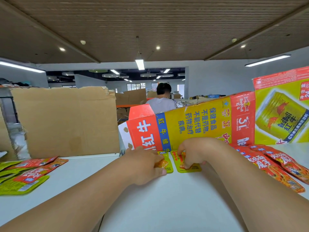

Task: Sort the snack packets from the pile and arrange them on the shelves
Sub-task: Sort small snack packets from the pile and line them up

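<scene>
Two small yellow snack packets lie side by side on the white shelf (167, 198), against a flattened red-and-yellow carton. My left hand (145, 163) presses its fingers on the left yellow packet (165, 163). On the right yellow packet (189, 166) rest the fingertips of my right hand (197, 153), pinching it down. Red and green packets (25, 173) lie in a loose group at the left. A row of red packets (270, 164) overlaps along the right.
The red-and-yellow carton (192, 124) stands behind the packets, and a brown cardboard sheet (66, 123) stands at the back left. A person (162, 99) sits farther off, facing away. A shelf underside spans overhead.
</scene>
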Demonstrator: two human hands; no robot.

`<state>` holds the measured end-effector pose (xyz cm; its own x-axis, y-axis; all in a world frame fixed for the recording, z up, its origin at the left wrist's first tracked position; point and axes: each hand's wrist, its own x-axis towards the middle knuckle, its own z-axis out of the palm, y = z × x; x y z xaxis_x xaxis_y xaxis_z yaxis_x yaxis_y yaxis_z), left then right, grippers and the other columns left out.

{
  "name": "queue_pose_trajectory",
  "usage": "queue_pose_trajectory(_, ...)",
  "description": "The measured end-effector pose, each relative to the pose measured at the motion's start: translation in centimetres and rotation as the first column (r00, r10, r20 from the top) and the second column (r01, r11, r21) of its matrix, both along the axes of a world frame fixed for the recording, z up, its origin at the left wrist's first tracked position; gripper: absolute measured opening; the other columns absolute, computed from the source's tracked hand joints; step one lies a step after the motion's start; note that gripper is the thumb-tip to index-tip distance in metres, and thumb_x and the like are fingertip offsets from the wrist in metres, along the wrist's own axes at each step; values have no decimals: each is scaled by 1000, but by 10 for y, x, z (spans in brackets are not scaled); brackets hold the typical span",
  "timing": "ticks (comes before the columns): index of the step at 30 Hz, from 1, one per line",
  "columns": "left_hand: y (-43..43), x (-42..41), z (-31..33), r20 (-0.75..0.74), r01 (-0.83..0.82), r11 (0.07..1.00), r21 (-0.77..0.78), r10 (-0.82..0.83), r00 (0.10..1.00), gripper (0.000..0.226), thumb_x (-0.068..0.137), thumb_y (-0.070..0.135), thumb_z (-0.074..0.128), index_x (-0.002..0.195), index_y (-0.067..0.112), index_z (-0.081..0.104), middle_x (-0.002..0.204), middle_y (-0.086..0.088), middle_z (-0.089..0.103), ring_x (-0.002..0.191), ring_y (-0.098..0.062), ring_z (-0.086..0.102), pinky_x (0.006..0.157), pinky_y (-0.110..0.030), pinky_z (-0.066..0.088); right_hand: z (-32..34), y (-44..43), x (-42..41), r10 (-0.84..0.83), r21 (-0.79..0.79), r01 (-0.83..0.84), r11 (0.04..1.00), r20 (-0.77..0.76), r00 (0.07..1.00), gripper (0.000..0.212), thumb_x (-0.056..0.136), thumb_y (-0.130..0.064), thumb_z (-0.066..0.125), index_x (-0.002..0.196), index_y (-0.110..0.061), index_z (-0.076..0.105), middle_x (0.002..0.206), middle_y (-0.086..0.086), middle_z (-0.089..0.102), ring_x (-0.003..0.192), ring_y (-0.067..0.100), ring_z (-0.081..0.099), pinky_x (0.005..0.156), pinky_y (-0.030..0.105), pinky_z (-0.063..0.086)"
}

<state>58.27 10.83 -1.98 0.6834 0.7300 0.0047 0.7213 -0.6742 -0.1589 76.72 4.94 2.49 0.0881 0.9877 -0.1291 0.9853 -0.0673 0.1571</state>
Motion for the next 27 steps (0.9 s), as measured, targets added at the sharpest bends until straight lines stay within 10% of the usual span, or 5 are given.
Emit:
queue_pose_trajectory(18, 1, 0, 2, 21, 3, 1000, -29, -3, 1000, 64, 98, 70, 38, 156, 44, 30, 162, 16, 30, 145, -25, 29, 115, -48, 28, 1, 3, 6, -25, 5, 26, 1000, -48, 999, 51, 90, -36, 72, 137, -23, 59, 114, 1, 62, 57, 9, 47, 51, 23, 38)
queue_pose_trajectory(27, 5, -21, 29, 271, -8, 997, -71, 27, 962, 53, 99, 62, 49, 148, 40, 47, 154, 16, 45, 139, -15, 44, 115, -33, 37, 8, 7, 14, -2, 136, 29, 990, -196, 981, 59, 88, -36, 74, 143, -31, 53, 142, -4, 54, 123, 21, 55, 95, 33, 47)
